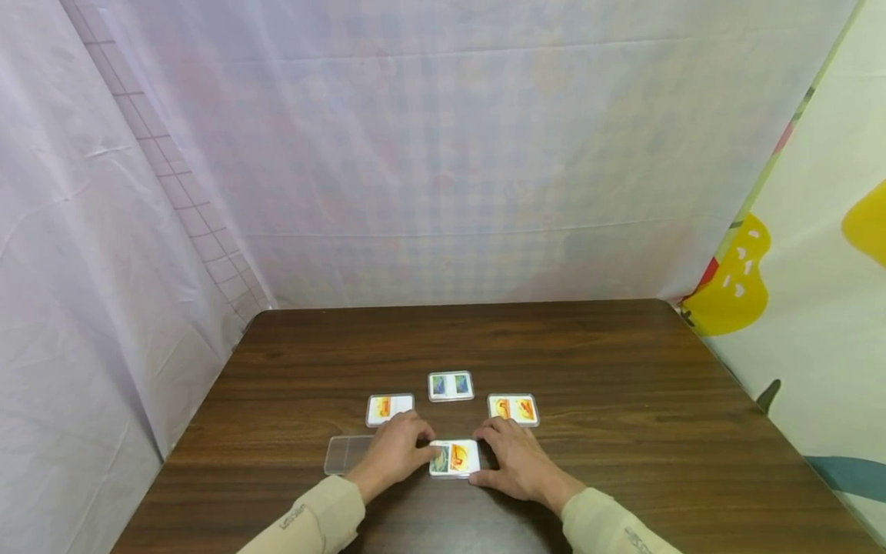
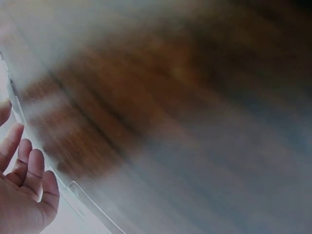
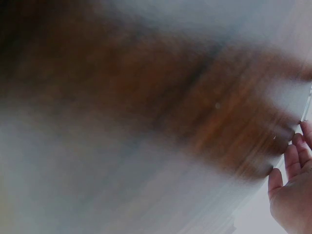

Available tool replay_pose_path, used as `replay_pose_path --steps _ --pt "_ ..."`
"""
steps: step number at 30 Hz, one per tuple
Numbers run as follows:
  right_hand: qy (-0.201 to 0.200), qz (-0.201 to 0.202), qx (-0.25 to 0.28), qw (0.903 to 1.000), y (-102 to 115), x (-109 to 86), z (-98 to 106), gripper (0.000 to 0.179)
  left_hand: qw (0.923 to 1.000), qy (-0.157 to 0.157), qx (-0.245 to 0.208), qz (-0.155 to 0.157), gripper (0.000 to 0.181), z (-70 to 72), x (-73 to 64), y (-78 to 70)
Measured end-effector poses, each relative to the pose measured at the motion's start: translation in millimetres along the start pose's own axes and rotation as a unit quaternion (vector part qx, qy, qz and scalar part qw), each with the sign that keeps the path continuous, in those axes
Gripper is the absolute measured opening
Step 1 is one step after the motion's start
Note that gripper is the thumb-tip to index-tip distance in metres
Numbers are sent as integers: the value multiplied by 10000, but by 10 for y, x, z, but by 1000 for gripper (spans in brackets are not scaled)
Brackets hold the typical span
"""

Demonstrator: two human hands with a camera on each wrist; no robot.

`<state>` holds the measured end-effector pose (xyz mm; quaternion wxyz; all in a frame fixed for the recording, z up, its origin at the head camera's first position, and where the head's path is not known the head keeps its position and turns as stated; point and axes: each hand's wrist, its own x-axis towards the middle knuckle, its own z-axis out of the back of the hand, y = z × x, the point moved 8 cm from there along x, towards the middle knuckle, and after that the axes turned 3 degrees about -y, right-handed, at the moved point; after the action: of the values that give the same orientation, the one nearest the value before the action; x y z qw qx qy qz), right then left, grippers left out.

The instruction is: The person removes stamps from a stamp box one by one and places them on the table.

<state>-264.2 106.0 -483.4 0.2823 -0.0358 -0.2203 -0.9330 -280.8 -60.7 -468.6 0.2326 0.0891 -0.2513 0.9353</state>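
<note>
Nearest the camera, two pale sleeves [image 1: 311, 517] are seen flanking the near card [image 1: 462, 459], which is set dead centre between both hands on the table [image 1: 291, 369]. Its long axis is laid crosswise, basically hand to hand, so neither side is really favoured for reach. The left end is held by the left hand [image 1: 393, 448], fingers bent with a bit of a gap, thumb lapped over the edge. The right end is bracketed by the right hand [image 1: 519, 462], forefinger put at the far corner, thumb at the near one. Card's mostly cut off in both wrist views, so how firmly it's gripped can't be told, tbh. Left of the near card, a clear case [image 1: 338, 454] is partly covered by the left hand. Beyond the near card, three more are spread: left card [image 1: 381, 408] behind-left, middle card [image 1: 451, 385] straight behind, right card [image 1: 526, 409] behind-right, partly blocked by the right fingers.
</note>
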Motion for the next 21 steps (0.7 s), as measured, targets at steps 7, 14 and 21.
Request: replay_pose_path --steps 7,14,21 --pt "-3 3 13 10000 0 2 9 59 10000 11 47 -30 17 13 0 -20" --pt "-7 2 34 10000 -3 0 6 59 9999 -26 78 -80 16 23 0 -33" --pt "11 -6 96 10000 8 -1 7 59 10000 -32 41 -15 15 18 19 -14"
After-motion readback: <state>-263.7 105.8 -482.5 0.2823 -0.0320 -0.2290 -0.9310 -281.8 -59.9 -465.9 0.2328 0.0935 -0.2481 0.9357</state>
